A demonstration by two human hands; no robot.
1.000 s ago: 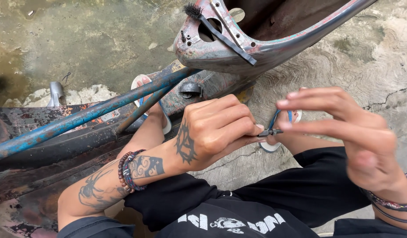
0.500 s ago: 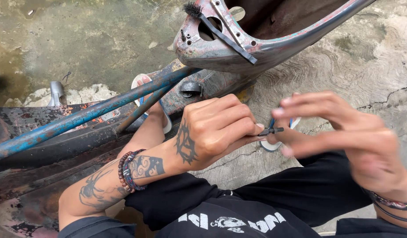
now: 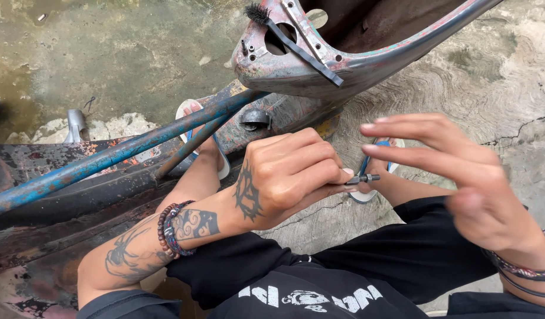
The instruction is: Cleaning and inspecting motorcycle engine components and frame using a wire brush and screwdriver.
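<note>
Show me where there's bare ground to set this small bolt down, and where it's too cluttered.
Bare concrete lies right of the right hand, below the curved metal shell, by the crack. A damp patch lies upper left, above the blue tubes. It is crowded in the middle: the left hand grips the bolt over sandalled feet, with rusty panels on the left.

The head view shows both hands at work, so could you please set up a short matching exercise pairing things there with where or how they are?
Things:
1. small bolt
2. left hand
3. right hand
4. blue tube

States:
A. open, fingers spread
B. sticking out of a closed fist
C. slanting over the rusty frame
D. closed, tattoo on its back

Pairs: 1-B, 2-D, 3-A, 4-C
</note>
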